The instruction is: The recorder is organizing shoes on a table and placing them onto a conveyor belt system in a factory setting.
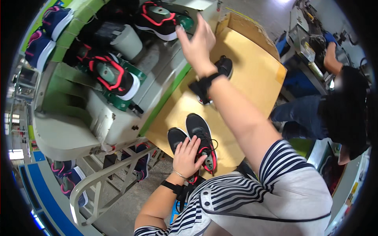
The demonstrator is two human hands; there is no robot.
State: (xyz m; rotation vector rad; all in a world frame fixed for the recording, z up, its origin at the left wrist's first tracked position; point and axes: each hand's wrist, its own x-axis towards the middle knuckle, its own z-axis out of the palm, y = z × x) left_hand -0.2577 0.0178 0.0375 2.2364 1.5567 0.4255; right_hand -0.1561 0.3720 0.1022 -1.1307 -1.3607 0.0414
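My left hand (186,157) lies with its fingers spread over a black sneaker (175,138) on the wooden tabletop, its fingertips reaching a second black sneaker (198,126) with loose laces and red lining. My right hand (199,46) is raised at the machine's edge, thumb and fingers apart, holding nothing. Just past its fingers, a black sneaker with red trim (157,19) sits on a green holder of the machine. A similar sneaker (115,78) is mounted on the nearer green holder (118,103). Partly hidden behind my right wrist, another dark sneaker (224,66) rests on the tabletop.
The grey-green machine (65,129) fills the left side, with navy sneakers (41,49) on its ledge. Below it, a metal-framed rack (88,181) holds more shoes. Cardboard (252,33) edges the wooden tabletop (252,90) at the far side. A person in dark clothing (342,110) works at right.
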